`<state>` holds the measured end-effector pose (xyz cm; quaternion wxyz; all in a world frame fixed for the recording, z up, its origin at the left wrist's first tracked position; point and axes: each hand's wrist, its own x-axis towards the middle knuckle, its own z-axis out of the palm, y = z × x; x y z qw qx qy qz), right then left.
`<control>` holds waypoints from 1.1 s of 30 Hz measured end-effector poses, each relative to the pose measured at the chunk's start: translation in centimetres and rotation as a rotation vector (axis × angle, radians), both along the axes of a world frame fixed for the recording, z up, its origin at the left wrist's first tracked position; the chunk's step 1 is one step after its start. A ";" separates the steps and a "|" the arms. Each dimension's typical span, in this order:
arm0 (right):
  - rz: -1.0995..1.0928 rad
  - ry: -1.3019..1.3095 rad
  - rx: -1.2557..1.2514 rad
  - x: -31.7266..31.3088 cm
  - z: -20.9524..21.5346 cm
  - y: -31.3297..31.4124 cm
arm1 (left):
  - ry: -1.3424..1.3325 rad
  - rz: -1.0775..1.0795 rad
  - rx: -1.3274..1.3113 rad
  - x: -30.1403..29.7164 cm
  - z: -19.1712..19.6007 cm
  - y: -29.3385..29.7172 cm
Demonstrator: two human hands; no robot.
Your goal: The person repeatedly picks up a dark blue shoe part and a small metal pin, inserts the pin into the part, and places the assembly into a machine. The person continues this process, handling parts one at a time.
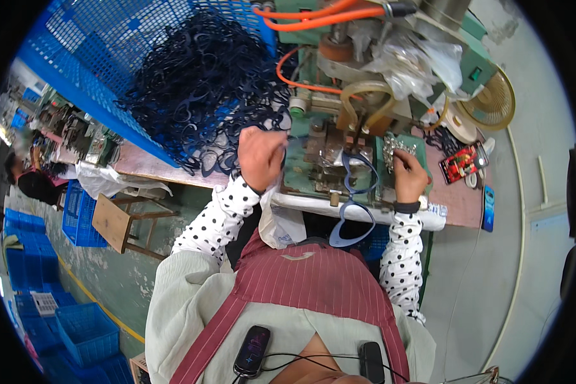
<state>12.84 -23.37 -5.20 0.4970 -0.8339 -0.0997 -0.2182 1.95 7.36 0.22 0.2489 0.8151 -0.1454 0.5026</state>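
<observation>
A blue plastic eyeglass frame front (pixel 354 223) with two rounded lens openings sits at the machine's clamp (pixel 358 142). Its lower loop hangs over the front edge of the bench. To the left of the clamp, my left hand (pixel 260 159) is raised with its fingers curled in; whatever they hold, if anything, cannot be made out. My right hand (pixel 409 178) reaches into a heap of small shiny metal parts (pixel 400 148) right of the clamp. Its thumb and fingertips are pinched together there, and they hide what is between them.
A big blue crate (pixel 102 105) at the left holds a tangle of dark blue frame pieces (pixel 198 77), some spilling onto the bench. Orange hoses (pixel 326 18) cross above the machine. A phone (pixel 464 162) and a small fan (pixel 493 99) stand at the right. A wooden stool (pixel 114 224) is at lower left.
</observation>
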 end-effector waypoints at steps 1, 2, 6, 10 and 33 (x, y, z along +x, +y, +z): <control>0.051 0.032 0.039 -0.7 1.8 1.1 | -0.028 -0.084 0.095 -0.3 0.0 -0.5; 0.123 0.062 0.170 -1.4 3.0 2.0 | -0.058 -0.113 0.161 -0.6 0.4 -1.6; 0.322 0.106 0.296 -4.2 7.0 4.5 | -0.022 -0.322 0.318 -1.2 1.8 -6.1; 0.383 0.215 0.331 -6.0 8.4 5.9 | -0.048 -0.449 0.291 -0.5 2.4 -8.3; -0.282 0.137 -0.253 1.6 -0.5 -3.7 | 0.028 -0.848 0.309 1.4 0.6 -7.9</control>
